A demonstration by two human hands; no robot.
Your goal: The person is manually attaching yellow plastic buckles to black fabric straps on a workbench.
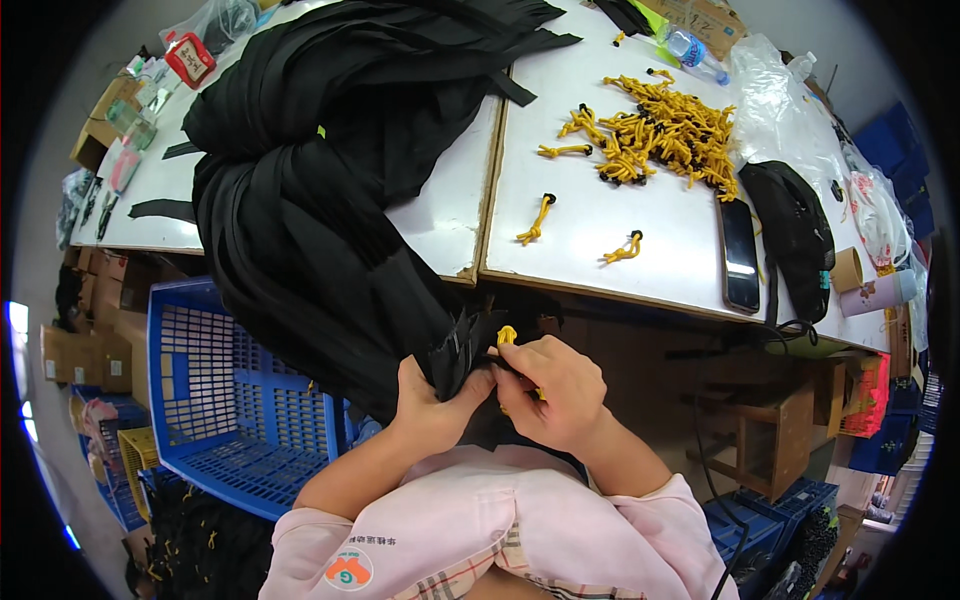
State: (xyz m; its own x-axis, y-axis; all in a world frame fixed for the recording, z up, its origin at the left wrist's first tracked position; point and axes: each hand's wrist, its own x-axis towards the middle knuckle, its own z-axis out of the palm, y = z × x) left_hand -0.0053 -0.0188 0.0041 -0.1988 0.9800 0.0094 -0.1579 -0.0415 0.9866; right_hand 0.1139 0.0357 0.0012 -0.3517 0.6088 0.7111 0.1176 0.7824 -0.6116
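Note:
My left hand (432, 408) is closed around the layered ends of a thick bundle of long black fabric strips (310, 255), which drapes off the table down to me. Just beside it, my right hand (560, 390) pinches a yellow cord pull (507, 335). The pull's loop pokes up above the fingertips, and more yellow shows below them. Both hands meet at the strip ends, close in front of my body. My fingers hide whether the cord is fastened to a strip. On the white table (570, 265) lies a heap of similar yellow cord pulls (665, 135) with black ends.
Below the strips at left stands a blue plastic crate (240, 400). A phone (739, 255) and a black pouch (790, 235) lie on the table's right side, near a clear plastic bag (775, 100) and a bottle (695, 52). A wooden stool (775, 440) stands below right.

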